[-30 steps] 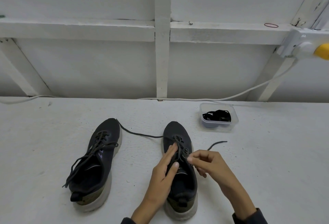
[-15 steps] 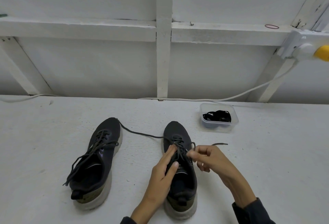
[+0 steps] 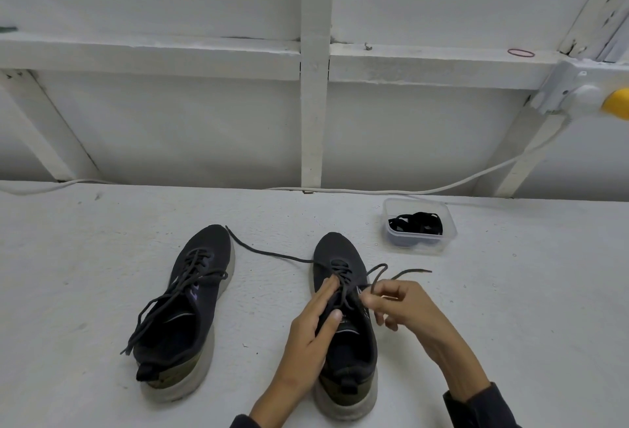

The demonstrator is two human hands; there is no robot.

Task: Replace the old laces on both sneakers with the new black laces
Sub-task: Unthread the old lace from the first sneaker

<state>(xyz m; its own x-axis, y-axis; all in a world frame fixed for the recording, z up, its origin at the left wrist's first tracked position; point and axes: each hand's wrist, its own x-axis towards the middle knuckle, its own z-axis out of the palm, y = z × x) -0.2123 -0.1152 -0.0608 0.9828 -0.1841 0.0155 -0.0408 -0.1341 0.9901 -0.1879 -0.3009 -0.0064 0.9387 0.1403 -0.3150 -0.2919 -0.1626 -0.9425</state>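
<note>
Right here up close, the left hand (image 3: 315, 329) lies flat and open, fingers spread, pressing down on the tongue of the dark knit sneaker with the pale rubber sole (image 3: 343, 352). Just to its right, the right hand (image 3: 400, 305) is pinched tight on a loop of the old dark grey cord lace (image 3: 376, 274), drawn up out of an eyelet. My read: early days, this lace is only partly unthreaded, its lower rows crossed yet. One loose end trails off left of the hands across the rough white painted table (image 3: 85, 291). Further left, the matching second sneaker (image 3: 190, 308) sits fully laced, ends slack, untouched. Beyond the right hand, the clear plastic tub (image 3: 420, 245) holds the new flat black laces (image 3: 417, 223), bundled, waiting. Both shoes remain to relace.
</note>
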